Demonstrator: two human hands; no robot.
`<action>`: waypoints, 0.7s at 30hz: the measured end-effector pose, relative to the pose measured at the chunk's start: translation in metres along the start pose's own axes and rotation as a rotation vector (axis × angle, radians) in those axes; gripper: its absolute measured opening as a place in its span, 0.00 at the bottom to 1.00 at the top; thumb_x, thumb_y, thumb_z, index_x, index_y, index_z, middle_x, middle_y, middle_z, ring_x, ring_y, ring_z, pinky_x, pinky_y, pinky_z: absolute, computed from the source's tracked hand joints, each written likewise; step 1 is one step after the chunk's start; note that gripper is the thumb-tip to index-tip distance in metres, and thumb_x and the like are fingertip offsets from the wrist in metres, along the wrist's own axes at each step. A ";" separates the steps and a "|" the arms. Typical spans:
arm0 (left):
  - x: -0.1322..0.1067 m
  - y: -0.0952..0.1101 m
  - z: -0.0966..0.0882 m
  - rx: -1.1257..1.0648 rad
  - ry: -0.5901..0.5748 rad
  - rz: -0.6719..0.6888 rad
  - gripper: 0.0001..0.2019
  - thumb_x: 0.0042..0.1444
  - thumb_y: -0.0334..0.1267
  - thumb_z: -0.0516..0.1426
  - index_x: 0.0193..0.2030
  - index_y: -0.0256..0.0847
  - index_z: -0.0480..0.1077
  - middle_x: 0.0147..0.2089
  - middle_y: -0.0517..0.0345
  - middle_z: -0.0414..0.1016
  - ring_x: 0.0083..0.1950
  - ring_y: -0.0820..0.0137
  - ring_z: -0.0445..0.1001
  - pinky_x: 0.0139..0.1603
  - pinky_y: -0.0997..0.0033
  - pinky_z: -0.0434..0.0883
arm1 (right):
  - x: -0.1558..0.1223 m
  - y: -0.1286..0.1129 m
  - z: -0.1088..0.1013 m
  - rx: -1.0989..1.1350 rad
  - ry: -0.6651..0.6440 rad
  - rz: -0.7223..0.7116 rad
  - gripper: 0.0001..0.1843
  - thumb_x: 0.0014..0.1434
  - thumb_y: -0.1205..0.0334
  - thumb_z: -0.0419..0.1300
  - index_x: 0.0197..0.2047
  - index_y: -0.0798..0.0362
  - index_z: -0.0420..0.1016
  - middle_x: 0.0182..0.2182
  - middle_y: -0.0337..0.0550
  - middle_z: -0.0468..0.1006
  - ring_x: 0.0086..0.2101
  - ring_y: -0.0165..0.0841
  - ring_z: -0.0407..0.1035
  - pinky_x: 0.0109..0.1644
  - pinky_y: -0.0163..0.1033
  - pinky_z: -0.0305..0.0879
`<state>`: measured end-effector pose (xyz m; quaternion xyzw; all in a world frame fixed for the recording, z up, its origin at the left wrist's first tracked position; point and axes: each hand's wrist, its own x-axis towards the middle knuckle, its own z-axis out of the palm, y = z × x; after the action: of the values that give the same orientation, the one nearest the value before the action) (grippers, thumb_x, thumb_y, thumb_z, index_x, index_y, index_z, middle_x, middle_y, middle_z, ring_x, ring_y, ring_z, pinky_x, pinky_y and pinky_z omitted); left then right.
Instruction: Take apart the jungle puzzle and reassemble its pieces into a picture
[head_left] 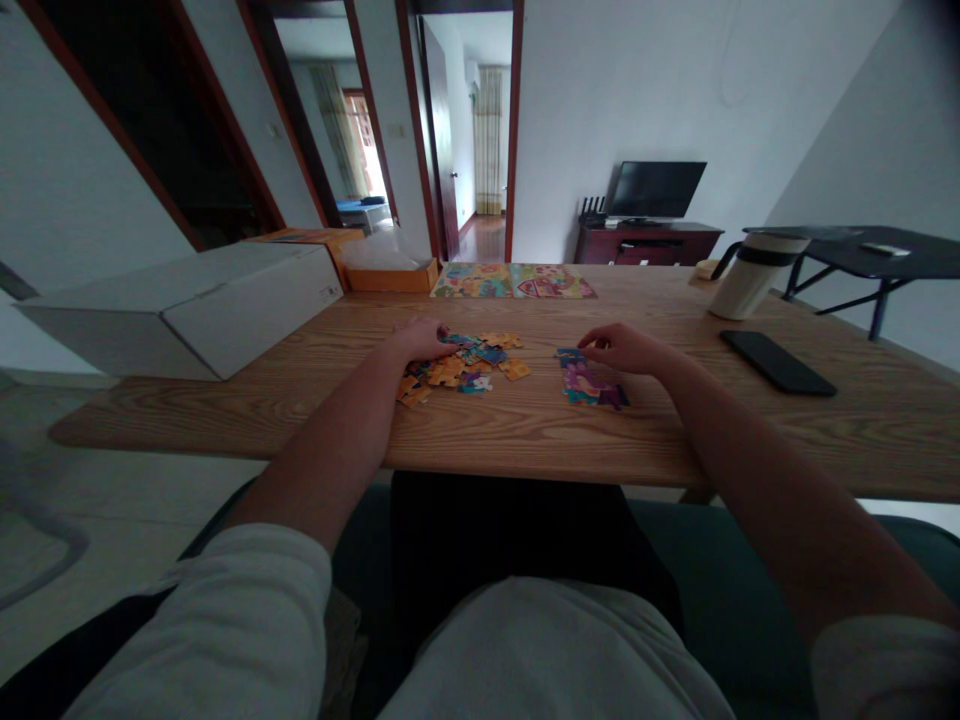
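Wood-grain table (540,440), loose jigsaw pieces (461,372), part-built puzzle (589,387), white carton (180,312), cream flask (754,277), probably a black phone (778,362)

Left hand (415,342) hid some puzzle pieces (461,368), right hand (621,349) part of the joined pieces (589,384); prints too small to tell.

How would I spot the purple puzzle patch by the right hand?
On the wooden table, find the right hand. Beneath its fingertips lies a patch of joined puzzle pieces, pink and purple, apart from the loose orange pile by the left hand.
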<state>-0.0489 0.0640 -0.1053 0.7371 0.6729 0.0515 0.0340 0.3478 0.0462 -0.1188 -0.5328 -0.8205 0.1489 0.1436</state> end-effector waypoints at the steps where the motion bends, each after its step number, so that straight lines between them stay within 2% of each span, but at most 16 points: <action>1: 0.000 0.000 0.000 -0.014 -0.005 -0.006 0.29 0.50 0.61 0.64 0.53 0.45 0.77 0.58 0.44 0.78 0.61 0.49 0.71 0.60 0.53 0.68 | 0.000 0.000 0.000 0.001 -0.001 0.003 0.17 0.62 0.51 0.64 0.47 0.53 0.84 0.31 0.46 0.81 0.31 0.35 0.72 0.36 0.38 0.64; 4: 0.000 -0.001 0.000 -0.038 -0.019 -0.011 0.31 0.50 0.62 0.64 0.55 0.43 0.76 0.58 0.44 0.78 0.59 0.51 0.74 0.58 0.58 0.69 | 0.001 0.001 0.001 0.006 -0.004 0.009 0.18 0.62 0.51 0.64 0.47 0.54 0.83 0.30 0.46 0.81 0.30 0.35 0.72 0.35 0.38 0.63; 9: -0.001 0.001 0.000 0.070 -0.008 0.048 0.31 0.57 0.62 0.59 0.61 0.45 0.74 0.65 0.44 0.73 0.65 0.47 0.69 0.62 0.52 0.66 | 0.000 0.000 0.001 0.017 0.013 0.010 0.19 0.61 0.49 0.64 0.47 0.54 0.84 0.31 0.47 0.81 0.31 0.36 0.72 0.37 0.39 0.65; 15: -0.002 0.008 0.001 0.066 0.018 0.188 0.28 0.64 0.49 0.56 0.68 0.42 0.67 0.62 0.46 0.77 0.61 0.56 0.74 0.59 0.62 0.68 | -0.001 0.000 0.001 0.017 0.002 0.005 0.18 0.63 0.51 0.63 0.48 0.55 0.83 0.31 0.46 0.81 0.30 0.35 0.72 0.37 0.38 0.64; 21: -0.002 0.018 -0.003 0.094 0.153 0.173 0.25 0.65 0.42 0.53 0.69 0.44 0.66 0.55 0.45 0.80 0.56 0.55 0.76 0.57 0.60 0.69 | -0.002 -0.003 0.000 -0.003 0.015 0.015 0.18 0.62 0.51 0.63 0.48 0.53 0.83 0.31 0.45 0.81 0.30 0.34 0.71 0.36 0.38 0.63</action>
<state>-0.0313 0.0602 -0.1004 0.7872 0.6090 0.0785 -0.0567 0.3458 0.0432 -0.1172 -0.5402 -0.8157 0.1448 0.1479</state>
